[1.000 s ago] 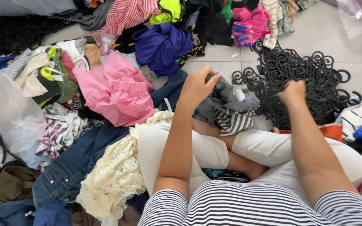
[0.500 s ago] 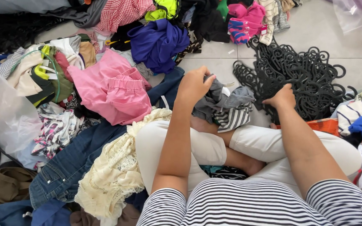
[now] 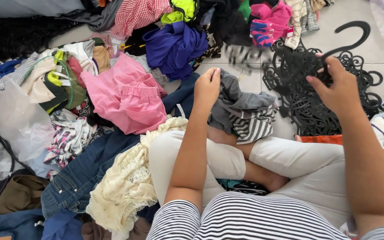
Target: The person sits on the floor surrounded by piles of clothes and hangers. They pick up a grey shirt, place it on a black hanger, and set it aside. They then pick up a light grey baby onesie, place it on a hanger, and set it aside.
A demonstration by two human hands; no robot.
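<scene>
Hanger lifted, garment held, not yet joined

Right hand (image 3: 339,86) fingers grip a black hanger (image 3: 350,38) above the hanger pile (image 3: 298,106); left hand (image 3: 207,85) clutches the grey striped garment (image 3: 245,113) over the lap.

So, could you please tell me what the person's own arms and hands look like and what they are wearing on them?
Both arms are bare from the short sleeves down. The sleeves belong to a top with thin black and white stripes. The left hand and right hand wear no gloves; no rings, watch or bracelets show. The nails look short and pale.
</scene>
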